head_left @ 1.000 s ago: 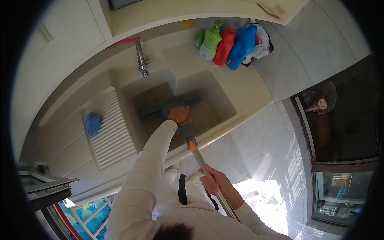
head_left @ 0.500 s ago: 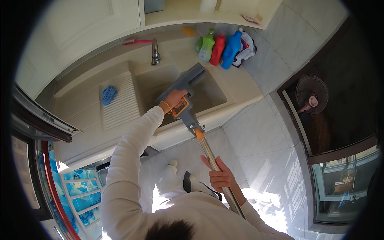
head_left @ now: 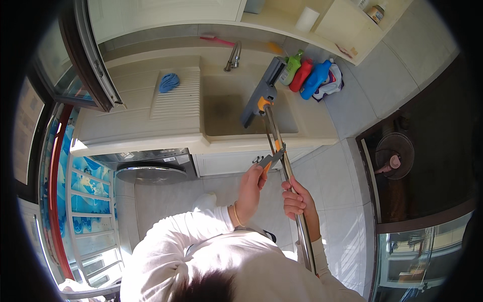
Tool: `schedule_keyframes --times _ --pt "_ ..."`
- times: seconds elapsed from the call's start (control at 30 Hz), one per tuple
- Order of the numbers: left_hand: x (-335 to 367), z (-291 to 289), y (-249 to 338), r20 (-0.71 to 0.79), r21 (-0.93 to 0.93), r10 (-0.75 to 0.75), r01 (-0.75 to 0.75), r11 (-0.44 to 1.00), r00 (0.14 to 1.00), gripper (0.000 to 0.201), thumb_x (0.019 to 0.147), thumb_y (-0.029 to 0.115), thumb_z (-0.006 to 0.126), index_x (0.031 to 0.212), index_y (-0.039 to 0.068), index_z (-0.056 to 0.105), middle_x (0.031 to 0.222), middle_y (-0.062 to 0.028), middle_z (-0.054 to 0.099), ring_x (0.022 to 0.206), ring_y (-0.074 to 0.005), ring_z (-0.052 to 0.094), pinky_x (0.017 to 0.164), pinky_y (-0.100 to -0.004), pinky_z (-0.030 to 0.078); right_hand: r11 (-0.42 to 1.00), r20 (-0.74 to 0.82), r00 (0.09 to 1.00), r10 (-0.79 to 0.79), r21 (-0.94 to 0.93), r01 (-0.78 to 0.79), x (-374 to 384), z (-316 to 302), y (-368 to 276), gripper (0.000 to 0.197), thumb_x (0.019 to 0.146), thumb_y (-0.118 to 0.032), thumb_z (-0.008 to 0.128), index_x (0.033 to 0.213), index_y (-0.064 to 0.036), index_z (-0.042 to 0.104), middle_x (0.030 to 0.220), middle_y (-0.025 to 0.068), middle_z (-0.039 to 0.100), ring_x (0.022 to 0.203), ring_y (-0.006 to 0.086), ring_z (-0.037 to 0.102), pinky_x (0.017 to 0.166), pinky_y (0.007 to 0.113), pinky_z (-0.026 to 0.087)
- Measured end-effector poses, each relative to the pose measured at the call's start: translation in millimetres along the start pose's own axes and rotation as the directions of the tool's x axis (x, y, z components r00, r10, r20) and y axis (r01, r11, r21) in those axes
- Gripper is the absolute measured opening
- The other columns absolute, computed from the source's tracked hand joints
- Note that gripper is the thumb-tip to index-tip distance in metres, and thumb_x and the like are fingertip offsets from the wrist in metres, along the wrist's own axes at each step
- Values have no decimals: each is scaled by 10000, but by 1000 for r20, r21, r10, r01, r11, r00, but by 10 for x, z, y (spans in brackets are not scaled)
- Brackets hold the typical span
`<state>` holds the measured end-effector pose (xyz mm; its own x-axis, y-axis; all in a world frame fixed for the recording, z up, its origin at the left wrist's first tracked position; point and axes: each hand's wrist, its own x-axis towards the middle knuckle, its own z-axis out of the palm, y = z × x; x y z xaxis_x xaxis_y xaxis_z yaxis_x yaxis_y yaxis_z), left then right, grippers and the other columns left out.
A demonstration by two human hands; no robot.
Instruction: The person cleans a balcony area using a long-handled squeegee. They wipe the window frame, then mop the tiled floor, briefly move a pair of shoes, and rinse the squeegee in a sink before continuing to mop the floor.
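A squeeze mop with a wide grey head (head_left: 254, 108) is tilted over the sink (head_left: 219, 121), its metal pole (head_left: 303, 236) running back toward my body. My left hand (head_left: 248, 189) is closed round the grey-and-orange lever handle (head_left: 272, 160) that juts from the pole. Lower down the pole, my right hand (head_left: 300, 200) has its fingers wrapped around the metal. The head's upper end is close to the green bottle (head_left: 290, 70); I cannot tell whether they touch.
Beside the green bottle stand a red bottle (head_left: 301, 75), a blue bottle (head_left: 316, 80) and a white-and-purple bag (head_left: 332, 84). A blue cloth (head_left: 169, 83) lies on the ribbed drainboard. The faucet (head_left: 233, 56) rises behind the sink. A washing machine (head_left: 151, 168) sits under the counter.
My left hand has left the grip at the mop head and now holds the lever nearer me. The head has turned more upright. My right hand still holds the pole; the view has shifted.
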<state>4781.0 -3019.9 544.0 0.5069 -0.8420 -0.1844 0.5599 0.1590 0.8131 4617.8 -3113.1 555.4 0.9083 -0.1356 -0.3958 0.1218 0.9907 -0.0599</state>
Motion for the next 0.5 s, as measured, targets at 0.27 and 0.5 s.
schedule_keyframes --times 0.27,0.5 --pt "-29 -115 193 4 -38 54 -54 998 999 316 961 275 430 712 87 480 643 18 419 605 -85 347 566 -258 296 984 -76 996 -56 -175 42 57 138 -5 275 1034 -336 436 972 -86 531 548 -52 369 382 41 352 316 209 312" --pt "630 -580 229 -175 181 195 -163 970 965 525 999 411 439 602 69 467 557 18 422 538 -85 370 524 -266 322 888 -196 969 -153 -458 47 210 203 50 152 991 -264 544 944 -120 530 579 -82 344 412 13 308 332 181 281"
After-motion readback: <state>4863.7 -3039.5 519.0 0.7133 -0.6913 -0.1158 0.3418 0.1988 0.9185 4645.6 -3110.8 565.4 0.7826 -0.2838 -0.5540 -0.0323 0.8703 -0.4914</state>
